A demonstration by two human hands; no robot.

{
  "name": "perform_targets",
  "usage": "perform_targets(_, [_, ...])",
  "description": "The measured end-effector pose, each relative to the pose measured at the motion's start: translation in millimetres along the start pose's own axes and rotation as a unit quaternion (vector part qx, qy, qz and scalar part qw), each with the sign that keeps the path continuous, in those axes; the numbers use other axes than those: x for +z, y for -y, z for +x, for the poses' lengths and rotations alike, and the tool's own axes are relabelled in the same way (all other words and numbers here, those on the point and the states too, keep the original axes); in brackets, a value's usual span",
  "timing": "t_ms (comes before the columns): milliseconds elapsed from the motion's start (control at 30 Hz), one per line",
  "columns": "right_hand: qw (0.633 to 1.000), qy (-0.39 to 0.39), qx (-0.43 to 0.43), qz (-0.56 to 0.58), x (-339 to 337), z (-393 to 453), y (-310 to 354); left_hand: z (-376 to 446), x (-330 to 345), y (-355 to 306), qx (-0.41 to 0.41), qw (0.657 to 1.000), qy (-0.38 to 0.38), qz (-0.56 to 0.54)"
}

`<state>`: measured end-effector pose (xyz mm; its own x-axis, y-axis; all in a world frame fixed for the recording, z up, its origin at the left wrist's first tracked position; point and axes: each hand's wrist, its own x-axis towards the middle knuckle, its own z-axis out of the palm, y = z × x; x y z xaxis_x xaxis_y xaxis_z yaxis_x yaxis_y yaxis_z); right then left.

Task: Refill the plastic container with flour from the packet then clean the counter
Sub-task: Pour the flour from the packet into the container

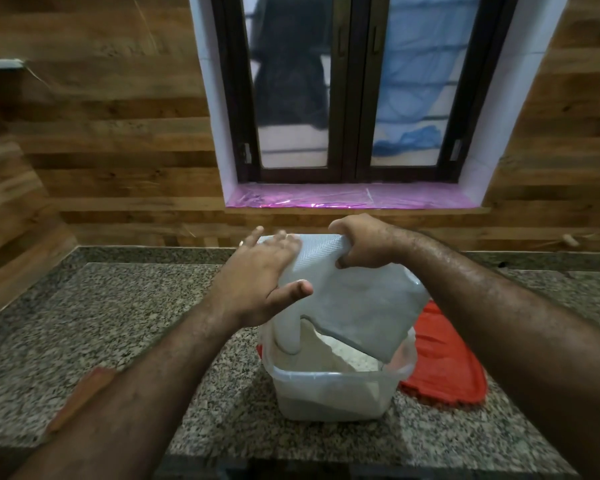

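The clear rectangular plastic container (336, 393) stands near the front edge of the speckled granite counter (118, 323), white flour (329, 355) inside. The translucent plastic flour packet (354, 306) is upended over it. The right hand (361, 242) fists the packet's top; the left hand (260, 278), fingers spread, presses flat on its side. A red lid (444, 365) lies just beside the container, to its right.
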<state>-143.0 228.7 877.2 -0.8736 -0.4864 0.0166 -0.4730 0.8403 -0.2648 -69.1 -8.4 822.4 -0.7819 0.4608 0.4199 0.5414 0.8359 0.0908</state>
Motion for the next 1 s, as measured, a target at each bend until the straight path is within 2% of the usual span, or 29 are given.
perform_targets(100, [1.000, 0.000, -0.004, 0.005, 0, 2, 4, -1, 3, -3, -0.015, 0.997, -0.069, -0.005])
perform_targets(233, [1.000, 0.000, -0.011, 0.005, -1, 4, 5, 3, -1, -5, -0.033, 0.999, -0.019, 0.008])
perform_targets(333, [1.000, -0.001, -0.007, 0.004, -3, 6, 3, 4, -1, -4, -0.054, 0.996, -0.068, 0.009])
perform_targets(467, [1.000, -0.005, -0.004, 0.015, -3, 6, 1, 7, -3, -7, -0.047, 0.997, 0.021, 0.053])
perform_targets(567, [1.000, -0.004, -0.004, 0.015, -3, 6, 1, 7, 0, -7, -0.051, 0.996, -0.008, 0.074])
perform_targets(667, [0.999, -0.008, -0.001, 0.041, -2, 7, 0, 8, 3, -11, -0.078, 0.991, 0.044, 0.094])
perform_targets(767, [0.999, -0.007, -0.006, 0.042, -3, 7, 3, 11, 1, -16, -0.081, 0.993, -0.006, 0.081])
perform_targets(867, [0.999, -0.016, -0.008, 0.043, -7, 8, 4, 17, -5, -18, -0.087, 0.991, 0.014, 0.098])
perform_targets(967, [1.000, -0.012, -0.007, 0.027, -13, 7, 7, 22, -11, -18, -0.079, 0.992, -0.062, 0.080])
perform_targets(1000, [1.000, -0.013, -0.007, 0.024, -14, 8, 7, 26, -14, -17, -0.080, 0.992, -0.044, 0.086])
